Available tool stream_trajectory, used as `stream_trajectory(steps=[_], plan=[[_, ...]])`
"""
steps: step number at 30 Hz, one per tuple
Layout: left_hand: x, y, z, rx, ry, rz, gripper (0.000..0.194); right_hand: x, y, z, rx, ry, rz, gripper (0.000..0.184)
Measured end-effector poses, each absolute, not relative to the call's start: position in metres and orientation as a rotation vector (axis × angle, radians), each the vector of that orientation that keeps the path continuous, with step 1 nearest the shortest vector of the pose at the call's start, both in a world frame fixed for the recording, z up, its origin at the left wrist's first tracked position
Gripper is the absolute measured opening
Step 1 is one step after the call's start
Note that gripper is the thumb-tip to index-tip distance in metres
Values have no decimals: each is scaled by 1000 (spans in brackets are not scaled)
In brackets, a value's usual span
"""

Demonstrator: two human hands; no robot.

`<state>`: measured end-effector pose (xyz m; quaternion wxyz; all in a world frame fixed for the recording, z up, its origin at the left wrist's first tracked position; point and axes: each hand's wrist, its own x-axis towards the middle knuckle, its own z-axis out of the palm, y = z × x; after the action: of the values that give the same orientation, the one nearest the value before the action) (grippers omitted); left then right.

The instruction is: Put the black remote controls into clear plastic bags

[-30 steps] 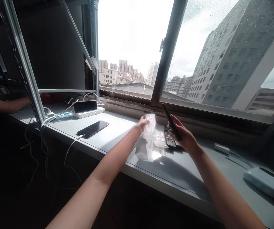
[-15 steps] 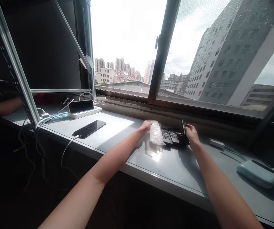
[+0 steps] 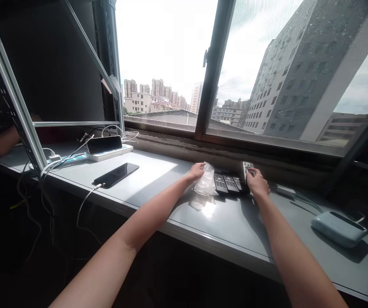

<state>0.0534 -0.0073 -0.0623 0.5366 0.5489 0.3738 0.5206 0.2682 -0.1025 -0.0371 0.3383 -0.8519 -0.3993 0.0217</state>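
My left hand (image 3: 197,170) is closed on the edge of a clear plastic bag (image 3: 206,182), which stands crumpled over the table. In my right hand (image 3: 258,183) is a remote control (image 3: 247,167), tilted up so that its buttoned face shows; my thumb lies across its front. Between the two hands several black remote controls (image 3: 227,183) lie side by side on the table, close to the bag's right edge. The lower part of the held remote is hidden by my fingers.
A phone (image 3: 116,175) with a white charging cable lies on the grey table (image 3: 158,188) at left. Behind it another phone (image 3: 103,144) leans on a power strip (image 3: 126,149). At right sits a pale blue device (image 3: 339,229). Another person's arm (image 3: 1,143) shows far left.
My right hand has turned the remote control from edge-on so its button face shows. The plastic bag has shifted slightly and its shape has changed in my left hand. The view has moved slightly.
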Motion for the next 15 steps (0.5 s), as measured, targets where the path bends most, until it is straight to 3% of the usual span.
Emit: stream_trajectory(steps=[5, 15], plan=[[45, -9, -57, 1356, 1020, 1289, 30, 274, -100, -40, -2282, -1050, 101, 48], [45, -22, -48, 1792, 962, 964, 15, 286, -98, -46, -2396, -1060, 107, 46]])
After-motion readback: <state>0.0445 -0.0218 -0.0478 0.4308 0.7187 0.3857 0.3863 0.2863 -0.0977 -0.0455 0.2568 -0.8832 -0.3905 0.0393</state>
